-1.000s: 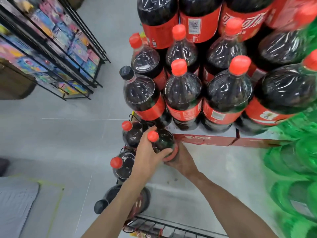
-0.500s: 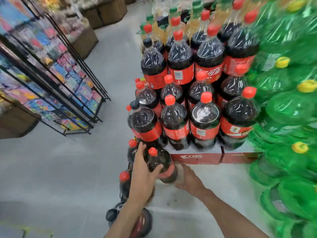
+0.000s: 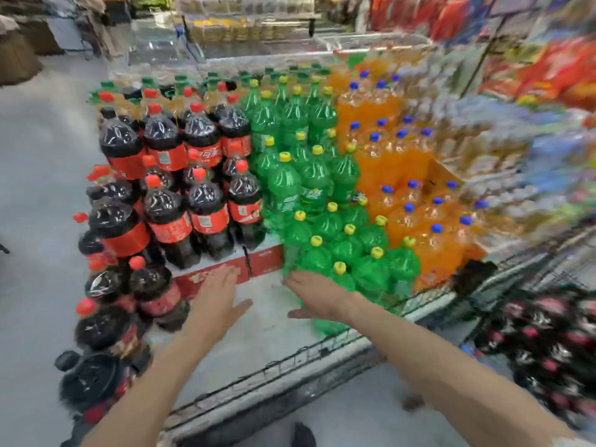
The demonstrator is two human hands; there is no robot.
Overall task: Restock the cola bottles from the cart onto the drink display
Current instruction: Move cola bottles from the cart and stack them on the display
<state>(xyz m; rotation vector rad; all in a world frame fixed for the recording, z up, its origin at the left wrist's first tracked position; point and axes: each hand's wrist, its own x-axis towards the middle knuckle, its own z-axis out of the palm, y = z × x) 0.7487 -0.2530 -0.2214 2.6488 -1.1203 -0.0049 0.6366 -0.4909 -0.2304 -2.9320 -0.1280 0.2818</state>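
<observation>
Cola bottles [image 3: 167, 217] with red caps and red labels stand stacked in tiers on the left of the drink display. One cola bottle [image 3: 154, 293] stands low at the stack's front left. My left hand [image 3: 216, 296] hovers open and empty to the right of it, over the grey display base [image 3: 264, 330]. My right hand [image 3: 317, 296] is open and empty too, beside the green bottles. More cola bottles [image 3: 548, 337], blurred, lie in the cart at the lower right.
Green bottles [image 3: 309, 195] with yellow caps fill the display's middle, orange bottles [image 3: 400, 175] with blue caps its right. Red cartons [image 3: 225, 272] sit under the cola tier. A wire rim [image 3: 290, 359] edges the base. Grey floor [image 3: 42, 175] lies to the left.
Both hands have let go of the cola bottle and drawn back to the right, open. The view has swung up and right, showing the whole display and the cart.
</observation>
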